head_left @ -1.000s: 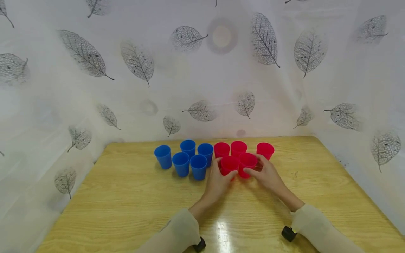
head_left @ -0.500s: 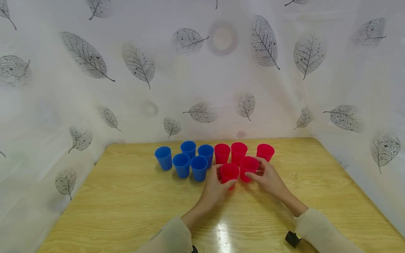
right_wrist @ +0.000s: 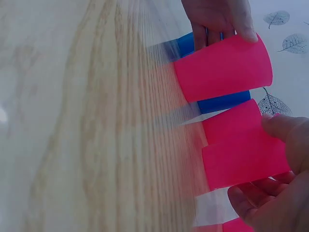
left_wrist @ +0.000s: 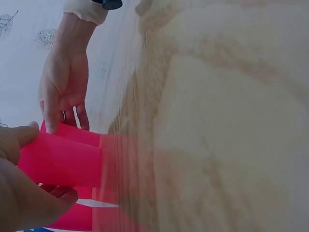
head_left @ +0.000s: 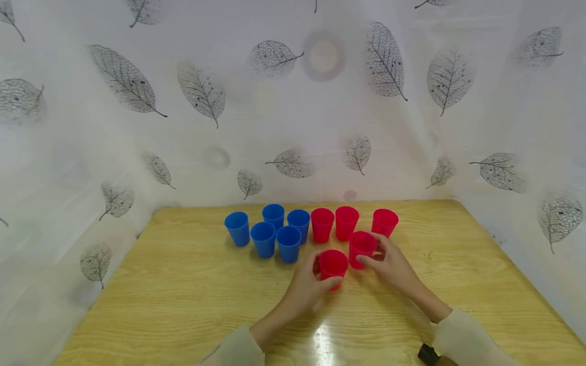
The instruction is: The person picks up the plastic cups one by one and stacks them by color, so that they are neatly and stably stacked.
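My left hand (head_left: 304, 284) holds a red plastic cup (head_left: 333, 265) between thumb and fingers, nearest me among the cups. In the left wrist view that same upright cup (left_wrist: 65, 157) stands at the wooden surface. Just right of it and a bit farther back, my right hand (head_left: 396, 267) grips a second red cup (head_left: 362, 249). The right wrist view shows this cup (right_wrist: 244, 159) with the thumb on one side and curled fingers on the other. Behind these stand two red cups (head_left: 322, 226) side by side, and another red cup (head_left: 385, 221) to the right.
Several blue cups (head_left: 264, 241) stand upright in two loose rows left of the red ones. All are on a wooden table (head_left: 183, 295). A pale curtain with leaf prints (head_left: 293, 112) encloses the back and sides of the table.
Both hands have drawn their red cups toward the near side of the table, the left one farther. A gap has opened between them and the red cups behind. The blue cups stay put.
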Demonstrator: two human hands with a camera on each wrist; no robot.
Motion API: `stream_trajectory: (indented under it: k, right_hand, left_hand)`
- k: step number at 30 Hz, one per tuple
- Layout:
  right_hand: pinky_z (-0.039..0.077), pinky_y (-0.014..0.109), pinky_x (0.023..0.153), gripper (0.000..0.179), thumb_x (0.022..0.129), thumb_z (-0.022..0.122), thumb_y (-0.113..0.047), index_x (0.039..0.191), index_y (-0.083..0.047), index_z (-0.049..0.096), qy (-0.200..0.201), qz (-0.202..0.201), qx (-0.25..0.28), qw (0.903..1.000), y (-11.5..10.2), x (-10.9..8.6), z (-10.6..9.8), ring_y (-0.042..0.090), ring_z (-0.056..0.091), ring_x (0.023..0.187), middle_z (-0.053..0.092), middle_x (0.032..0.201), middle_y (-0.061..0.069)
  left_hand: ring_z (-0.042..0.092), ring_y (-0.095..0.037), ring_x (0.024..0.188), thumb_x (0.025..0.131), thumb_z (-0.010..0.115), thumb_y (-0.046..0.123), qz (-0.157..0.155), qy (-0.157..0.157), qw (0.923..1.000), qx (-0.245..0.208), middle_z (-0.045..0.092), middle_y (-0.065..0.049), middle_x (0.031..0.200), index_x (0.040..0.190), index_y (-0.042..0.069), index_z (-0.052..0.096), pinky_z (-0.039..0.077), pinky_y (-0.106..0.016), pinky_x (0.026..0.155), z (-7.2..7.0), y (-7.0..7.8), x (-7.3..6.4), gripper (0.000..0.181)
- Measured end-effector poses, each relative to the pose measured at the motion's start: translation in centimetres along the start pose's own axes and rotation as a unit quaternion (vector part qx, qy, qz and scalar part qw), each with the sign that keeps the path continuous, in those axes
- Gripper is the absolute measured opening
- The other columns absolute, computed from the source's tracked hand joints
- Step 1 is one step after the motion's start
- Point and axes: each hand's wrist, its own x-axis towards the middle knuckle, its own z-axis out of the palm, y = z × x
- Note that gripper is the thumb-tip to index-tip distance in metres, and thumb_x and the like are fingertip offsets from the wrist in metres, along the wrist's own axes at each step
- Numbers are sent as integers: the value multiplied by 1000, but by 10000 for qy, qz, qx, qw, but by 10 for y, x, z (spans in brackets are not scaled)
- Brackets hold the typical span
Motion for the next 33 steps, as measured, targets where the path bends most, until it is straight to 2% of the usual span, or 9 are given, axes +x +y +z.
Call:
stream_trajectory:
  k: [8, 14, 20, 24, 33]
  right_hand:
    - [57, 22, 87, 59, 91, 81, -12, 139, 4, 51, -12, -160, 27, 9999, 0, -7, 1, 23, 65, 105, 67, 122, 16]
    - [58, 23, 86, 58, 89, 82, -9, 137, 6, 53, -26, -154, 180, 9997, -3, -11, 3, 19, 64, 103, 66, 122, 16]
    - [59, 23, 85, 58, 88, 83, -6, 136, 8, 54, -26, -145, 222, 9996, -4, -16, 5, 11, 64, 99, 67, 119, 17]
    - [59, 24, 85, 60, 88, 83, -7, 138, 7, 53, -62, -175, 228, 9996, -6, -18, 6, 12, 65, 99, 67, 119, 16]
    - [58, 23, 86, 61, 89, 83, -11, 139, 5, 53, -117, -26, 136, 9998, -7, -21, 7, 18, 65, 103, 66, 121, 15]
  left_hand:
    - [60, -27, 124, 87, 86, 18, -213, -175, 9996, 5, 63, -5, 132, 140, 9, 55, 57, -38, 99, -8, -2, -15, 62]
    - [60, -28, 124, 86, 86, 17, -147, -318, 9994, -59, 63, -6, 132, 140, 6, 55, 56, -40, 101, -16, -3, -28, 63]
    - [61, -28, 122, 86, 86, 12, -14, -446, 9988, -212, 65, -8, 130, 138, 2, 55, 56, -35, 100, -22, -2, -40, 61]
    - [62, -29, 121, 87, 85, 11, 81, -477, 9986, -213, 65, -11, 130, 139, -1, 55, 56, -33, 99, -25, -1, -44, 62]
    - [62, -27, 121, 86, 87, 17, -172, -474, 9987, 40, 65, -7, 131, 142, 3, 55, 57, -33, 98, -37, -3, -48, 66]
